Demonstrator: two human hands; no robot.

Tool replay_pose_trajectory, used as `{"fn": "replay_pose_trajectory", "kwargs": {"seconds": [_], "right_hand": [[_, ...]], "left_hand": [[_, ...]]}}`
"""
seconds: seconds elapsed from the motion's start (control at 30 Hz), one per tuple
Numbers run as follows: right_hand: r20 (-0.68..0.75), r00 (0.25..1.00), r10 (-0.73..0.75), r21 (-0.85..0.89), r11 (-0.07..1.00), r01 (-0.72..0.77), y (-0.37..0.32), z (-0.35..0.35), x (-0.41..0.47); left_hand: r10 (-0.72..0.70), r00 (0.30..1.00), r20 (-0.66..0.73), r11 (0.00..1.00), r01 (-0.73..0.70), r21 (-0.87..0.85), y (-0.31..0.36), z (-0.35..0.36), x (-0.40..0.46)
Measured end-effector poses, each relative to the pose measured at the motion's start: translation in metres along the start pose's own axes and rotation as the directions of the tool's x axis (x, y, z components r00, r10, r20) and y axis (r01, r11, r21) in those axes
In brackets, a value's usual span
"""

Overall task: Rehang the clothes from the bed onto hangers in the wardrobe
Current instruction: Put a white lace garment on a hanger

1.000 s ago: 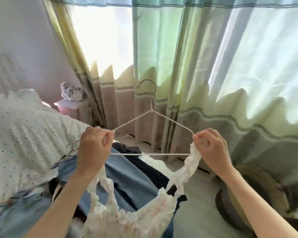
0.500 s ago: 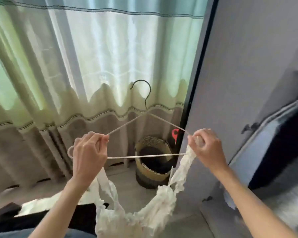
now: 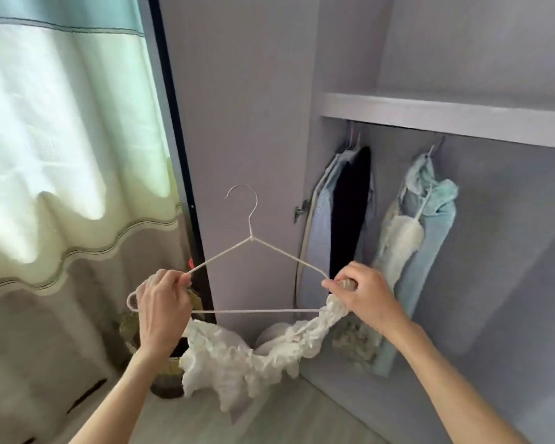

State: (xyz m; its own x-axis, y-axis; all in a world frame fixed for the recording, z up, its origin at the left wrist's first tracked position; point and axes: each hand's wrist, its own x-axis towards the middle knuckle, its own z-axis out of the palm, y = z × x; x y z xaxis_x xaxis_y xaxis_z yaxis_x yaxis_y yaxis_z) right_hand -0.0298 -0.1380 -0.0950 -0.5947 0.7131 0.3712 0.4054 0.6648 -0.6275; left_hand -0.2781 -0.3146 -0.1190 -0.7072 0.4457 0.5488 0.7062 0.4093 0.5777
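A white wire hanger [image 3: 252, 241] is held upright in front of me, hook up. A frilly white garment [image 3: 237, 360] sags below its bar, one strap at each end. My left hand [image 3: 162, 307] pinches the left strap and the hanger's left arm. My right hand [image 3: 362, 291] grips the right strap bunched at the hanger's right corner. Behind the hanger stands the open wardrobe [image 3: 446, 113]; under its shelf hang a dark garment [image 3: 350, 213] and a light blue one [image 3: 430, 225].
A green and beige curtain [image 3: 61, 155] covers the window at left. A woven basket [image 3: 161, 373] sits on the floor behind my left hand. The wardrobe's door panel [image 3: 247, 107] stands between curtain and hanging space.
My view has swung right from the bed, past the curtain, to the open wardrobe. Both hands kept their hold on the hanger and the white garment.
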Motion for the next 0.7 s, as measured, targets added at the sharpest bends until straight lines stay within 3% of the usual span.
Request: {"fn": "replay_pose_trajectory", "kwargs": {"seconds": [0.2,0.37,0.53,0.7], "right_hand": [[0.045,0.98,0.194,-0.012,0.981,-0.194,0.007,-0.04,-0.024],[0.213,0.93,0.299,0.108,0.939,-0.327,0.002,-0.075,-0.043],[0.16,0.875,0.457,0.258,0.836,-0.484,0.022,-0.092,-0.082],[0.041,0.83,0.556,0.271,0.793,-0.545,0.043,-0.106,-0.117]], "left_hand": [[0.148,0.986,0.079,0.982,-0.137,-0.131,0.037,0.043,0.016],[0.233,0.947,0.223,0.954,-0.179,-0.241,0.073,0.081,0.031],[0.37,0.835,0.406,0.926,-0.299,-0.23,0.1,0.118,0.03],[0.452,0.637,0.624,0.892,-0.319,-0.321,0.13,0.152,-0.009]]}}
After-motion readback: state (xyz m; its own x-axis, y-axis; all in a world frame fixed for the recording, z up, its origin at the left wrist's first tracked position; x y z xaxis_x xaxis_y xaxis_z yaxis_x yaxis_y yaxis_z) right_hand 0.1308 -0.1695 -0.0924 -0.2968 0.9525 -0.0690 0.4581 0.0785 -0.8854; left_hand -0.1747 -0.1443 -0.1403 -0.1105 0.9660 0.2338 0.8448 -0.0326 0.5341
